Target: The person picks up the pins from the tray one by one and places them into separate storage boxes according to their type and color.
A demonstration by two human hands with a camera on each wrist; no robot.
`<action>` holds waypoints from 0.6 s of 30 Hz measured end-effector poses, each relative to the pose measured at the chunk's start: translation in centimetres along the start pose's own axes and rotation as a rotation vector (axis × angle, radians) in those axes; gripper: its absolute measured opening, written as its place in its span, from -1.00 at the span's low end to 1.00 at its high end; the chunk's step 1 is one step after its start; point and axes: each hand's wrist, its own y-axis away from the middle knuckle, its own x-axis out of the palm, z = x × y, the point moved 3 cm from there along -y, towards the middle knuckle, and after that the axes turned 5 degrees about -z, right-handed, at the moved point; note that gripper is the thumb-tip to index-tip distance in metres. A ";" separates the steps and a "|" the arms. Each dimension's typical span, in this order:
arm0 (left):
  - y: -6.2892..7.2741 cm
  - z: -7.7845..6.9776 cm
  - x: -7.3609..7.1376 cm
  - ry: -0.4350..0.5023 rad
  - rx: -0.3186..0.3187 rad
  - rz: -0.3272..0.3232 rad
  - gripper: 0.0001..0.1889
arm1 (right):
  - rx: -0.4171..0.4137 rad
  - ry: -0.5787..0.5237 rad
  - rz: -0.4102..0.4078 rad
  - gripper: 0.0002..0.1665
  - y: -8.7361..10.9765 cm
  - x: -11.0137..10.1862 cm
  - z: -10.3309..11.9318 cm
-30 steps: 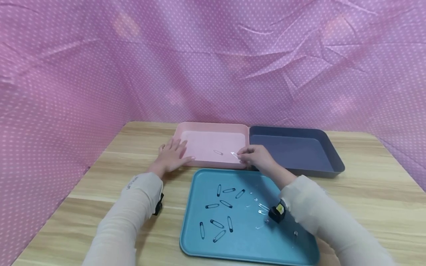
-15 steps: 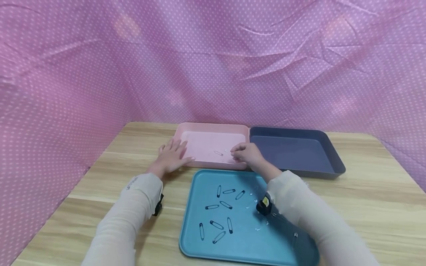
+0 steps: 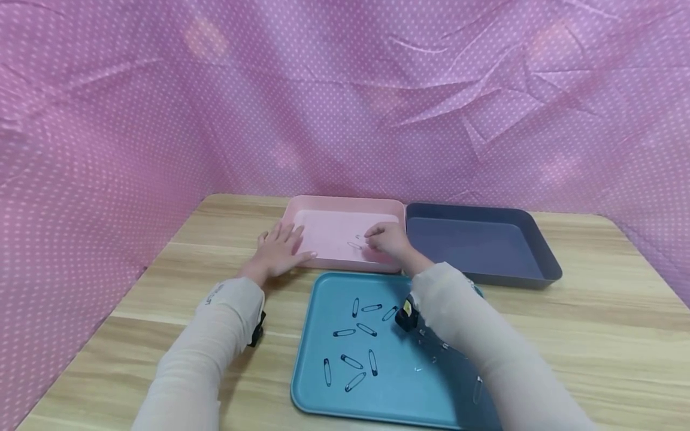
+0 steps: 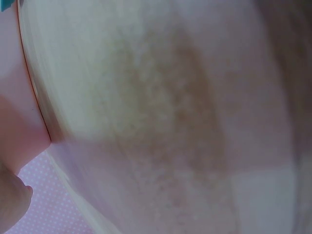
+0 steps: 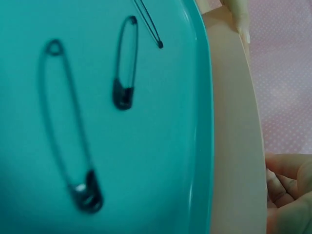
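Observation:
In the head view my right hand (image 3: 389,240) is over the right part of the pink tray (image 3: 345,263), fingers curled, thumb and forefinger pinching a silver safety pin (image 3: 359,237); only its end shows. Another silver safety pin (image 3: 354,245) lies on the tray floor just below. My left hand (image 3: 277,251) rests with spread fingers at that tray's left front corner. On the teal tray (image 3: 323,401) lie several black safety pins (image 3: 351,361) on the left and silver ones (image 3: 477,390) on the right. The right wrist view shows large black safety pins (image 5: 124,63) and my curled right fingers (image 5: 287,165).
A dark blue-grey tray (image 3: 474,245) stands against the pink tray's right side. All three trays sit on a wooden table (image 3: 135,335). Pink dotted cloth (image 3: 345,108) hangs behind and at the sides. The right forearm covers part of the teal tray.
My right hand has moved left and slightly farther away over the pink tray with the safety pin. The right forearm now covers more of the silver pins. My left hand has stayed still.

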 end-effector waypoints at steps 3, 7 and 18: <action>0.0 -0.1 0.0 -0.002 0.000 0.001 -0.13 | 0.026 0.020 -0.010 -0.85 -0.8 0.2 -0.2; 0.0 -0.3 0.0 0.004 -0.007 0.007 -0.15 | 0.036 0.040 -0.028 -0.83 -1.5 0.4 -0.7; 0.2 -0.8 -0.2 0.006 -0.025 0.009 -0.15 | 0.086 0.111 -0.022 -0.84 -2.5 0.7 -1.3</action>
